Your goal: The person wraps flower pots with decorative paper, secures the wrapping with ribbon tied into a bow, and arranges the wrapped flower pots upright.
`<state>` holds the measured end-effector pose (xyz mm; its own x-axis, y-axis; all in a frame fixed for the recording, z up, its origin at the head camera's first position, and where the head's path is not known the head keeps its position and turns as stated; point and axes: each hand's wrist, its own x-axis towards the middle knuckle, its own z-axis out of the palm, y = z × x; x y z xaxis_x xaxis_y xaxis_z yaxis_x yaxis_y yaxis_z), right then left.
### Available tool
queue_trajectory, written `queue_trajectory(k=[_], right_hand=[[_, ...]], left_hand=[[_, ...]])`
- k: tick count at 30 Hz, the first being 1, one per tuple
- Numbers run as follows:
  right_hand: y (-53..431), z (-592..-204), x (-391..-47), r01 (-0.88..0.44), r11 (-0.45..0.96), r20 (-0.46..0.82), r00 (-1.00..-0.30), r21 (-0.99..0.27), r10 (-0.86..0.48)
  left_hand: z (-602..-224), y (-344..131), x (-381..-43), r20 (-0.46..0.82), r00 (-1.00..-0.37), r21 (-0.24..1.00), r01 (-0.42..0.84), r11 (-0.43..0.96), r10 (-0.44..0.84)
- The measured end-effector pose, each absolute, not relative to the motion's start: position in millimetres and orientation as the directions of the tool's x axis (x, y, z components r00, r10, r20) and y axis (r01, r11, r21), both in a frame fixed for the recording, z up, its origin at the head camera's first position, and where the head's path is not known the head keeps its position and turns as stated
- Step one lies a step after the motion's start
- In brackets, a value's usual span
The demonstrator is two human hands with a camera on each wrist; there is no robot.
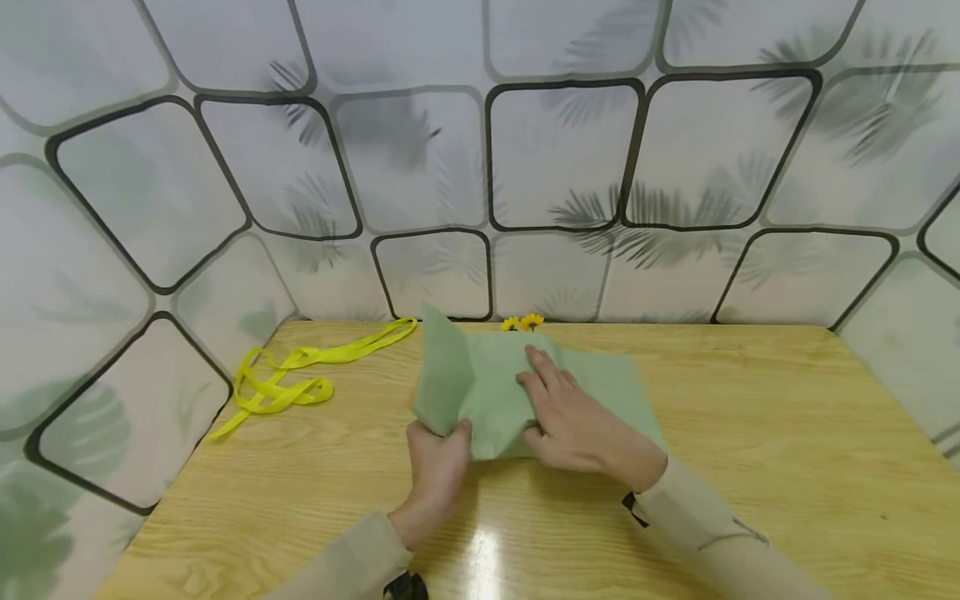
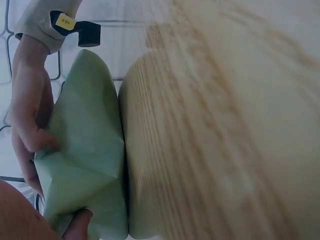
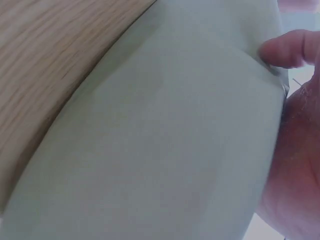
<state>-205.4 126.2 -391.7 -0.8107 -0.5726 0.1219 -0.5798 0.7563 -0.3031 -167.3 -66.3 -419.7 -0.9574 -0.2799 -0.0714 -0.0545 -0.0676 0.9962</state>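
Light green wrapping paper (image 1: 498,387) lies in the middle of the table, its left side folded up into a standing flap. At the lower left corner my left hand (image 1: 437,467) pinches the paper, with the thumb on top. My right hand (image 1: 573,425) presses on the paper's upper face, fingers extended forward. Two small yellow flowers (image 1: 532,322) show past the paper's far edge; whatever lies under the paper is hidden. In the left wrist view the paper (image 2: 87,125) bulges and creases near the thumb. The right wrist view shows the thumb against the paper (image 3: 150,130).
A loose yellow ribbon (image 1: 300,358) lies in loops at the left of the wooden table (image 1: 750,400). Behind the table's far edge stands a patterned wall covering (image 1: 562,158) with leaf shapes and dark outlines.
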Motion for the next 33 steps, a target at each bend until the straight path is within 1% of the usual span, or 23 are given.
queue_trajectory(k=[6,9,12,15,18,21,24,27,30,33], right_hand=[[138.1,-395.5,-204.0,-0.596,0.78,0.218,-0.801,-0.19,-0.558],[144.2,-396.9,-203.7,-0.613,0.778,0.263,-0.78,-0.137,-0.568],[149.2,-397.9,-203.7,-0.635,0.762,0.286,-0.76,-0.131,-0.584],[153.1,-398.7,-203.3,-0.647,0.746,0.286,-0.753,-0.158,-0.592],[155.4,-399.2,-202.8,-0.65,0.739,0.275,-0.753,-0.177,-0.597],[156.8,-398.8,-202.5,-0.655,0.732,0.256,-0.752,-0.186,-0.608],[157.2,-399.2,-202.3,-0.674,0.72,0.261,-0.734,-0.163,-0.627],[158.2,-401.7,-201.7,-0.694,0.699,0.3,-0.713,-0.175,-0.633],[160.5,-405.0,-202.2,-0.705,0.661,0.323,-0.707,-0.256,-0.629],[163.6,-407.2,-204.6,-0.684,0.63,0.306,-0.729,-0.369,-0.612]], left_hand=[[-420.1,-64.9,-168.5,-0.071,-0.954,0.997,-0.058,-0.053,-0.29],[-420.3,-64.3,-169.1,-0.068,-0.949,0.997,-0.058,-0.042,-0.306],[-420.1,-64.4,-170.1,-0.055,-0.95,0.998,-0.051,-0.022,-0.307],[-417.1,-65.1,-172.0,-0.018,-0.96,1.0,-0.024,0.018,-0.28],[-410.8,-66.0,-173.8,0.03,-0.981,0.997,0.017,0.069,-0.194],[-404.3,-64.7,-175.6,0.081,-0.996,0.987,0.074,0.143,-0.047],[-399.4,-58.7,-178.0,0.118,-0.987,0.953,0.143,0.265,0.109],[-399.2,-51.3,-179.6,0.127,-0.964,0.905,0.21,0.371,0.234],[-401.8,-46.7,-179.2,0.145,-0.943,0.87,0.266,0.415,0.3],[-405.0,-44.4,-179.9,0.179,-0.939,0.863,0.292,0.411,0.292]])
